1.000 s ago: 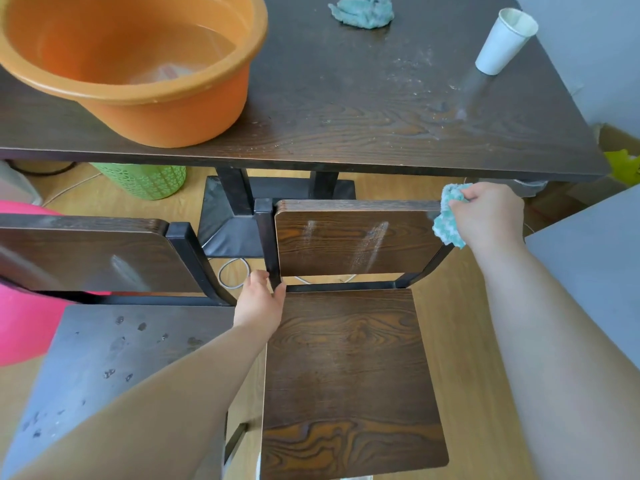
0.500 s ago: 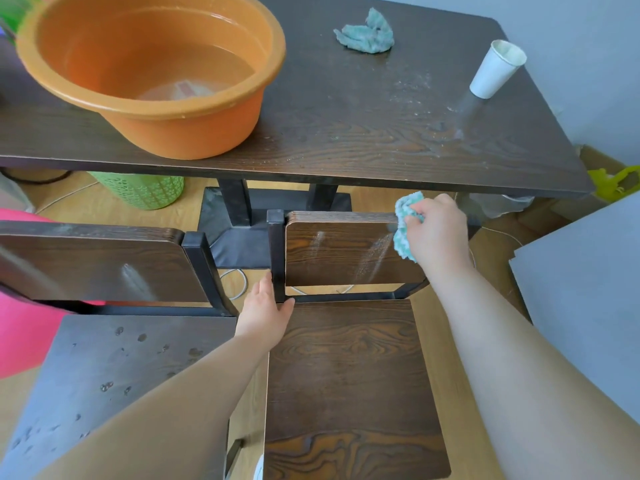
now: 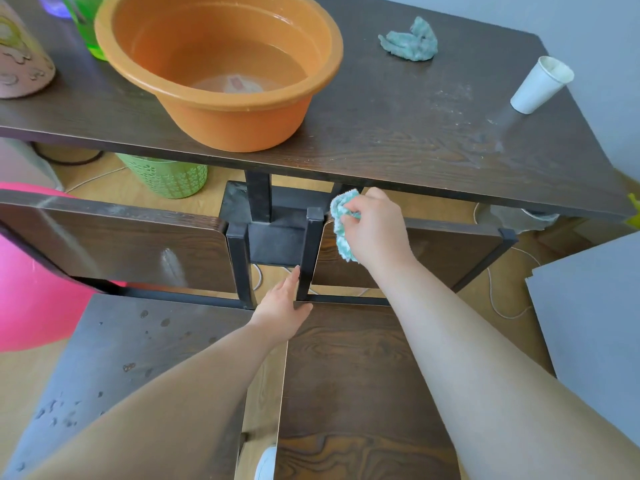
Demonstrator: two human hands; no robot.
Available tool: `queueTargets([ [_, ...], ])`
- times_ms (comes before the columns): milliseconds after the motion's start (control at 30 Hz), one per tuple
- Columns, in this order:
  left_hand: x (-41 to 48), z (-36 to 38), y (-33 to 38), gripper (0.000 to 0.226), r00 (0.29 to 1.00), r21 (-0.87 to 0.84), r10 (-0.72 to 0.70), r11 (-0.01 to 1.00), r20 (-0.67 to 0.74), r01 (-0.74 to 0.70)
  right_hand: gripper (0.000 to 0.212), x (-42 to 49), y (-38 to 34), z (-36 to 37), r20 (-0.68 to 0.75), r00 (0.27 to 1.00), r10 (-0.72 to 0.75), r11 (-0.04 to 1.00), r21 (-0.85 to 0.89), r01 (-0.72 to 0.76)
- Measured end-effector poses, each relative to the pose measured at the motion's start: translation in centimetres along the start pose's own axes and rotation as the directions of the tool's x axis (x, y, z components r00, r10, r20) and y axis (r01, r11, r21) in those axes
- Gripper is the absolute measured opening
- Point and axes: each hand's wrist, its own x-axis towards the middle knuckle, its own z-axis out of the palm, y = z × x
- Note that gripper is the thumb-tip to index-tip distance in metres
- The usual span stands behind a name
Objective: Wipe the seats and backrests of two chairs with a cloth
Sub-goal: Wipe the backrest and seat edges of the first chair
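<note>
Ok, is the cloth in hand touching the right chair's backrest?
Touching. The head view shows the cloth, gripped by the right hand, pressed against the backrest near its upper left corner.

Two chairs (image 3: 363, 375), two cloths (image 3: 410, 43), one basin (image 3: 239, 128)

Two dark wood-grain chairs with black metal frames stand side by side. The left chair (image 3: 121, 244) has a pale smear on its upright backrest and dark spots across its seat. The right chair (image 3: 349, 368) has a brown, strongly grained seat. A crumpled teal-and-white cloth (image 3: 343, 223) – bunched in the grip of the right hand (image 3: 375, 226) – presses against the top left corner of the right chair's backrest.
</note>
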Motion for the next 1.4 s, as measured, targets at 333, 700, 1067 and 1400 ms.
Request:
queueTargets([
  [333, -0.2, -0.1, -0.7, 0.082, 0.999, 0.025, -0.006, 1.0, 0.039, 0.005, 0.021, -0.8, -0.6, 1.6, 0.024, 0.949, -0.314, 0.948, 0.069, 0.312],
  [700, 1.0, 3.1, -3.9, 0.083, 0.998, 0.11, -0.059, 0.992, 0.03, 0.055, 0.028, -3.7, 5.2, 8.3, -0.13, 0.801, -0.584, 0.808, -0.19, 0.558],
  [1067, 2.5, 7.3, -6.2, 0.078, 0.998, 0.417, 0.05, 0.907, 0.04, -0.062, 0.03, -4.9, 8.3, 13.4, -0.176, 0.801, -0.572, 0.819, -0.167, 0.549],
  [1400, 3.7, 9.5, -8.1, 0.093, 0.968, 0.725, 0.017, 0.66, 0.249, -0.198, 0.03, -5.3, 9.5, 16.9, -0.121, 0.841, -0.527, 0.849, -0.107, 0.517],
])
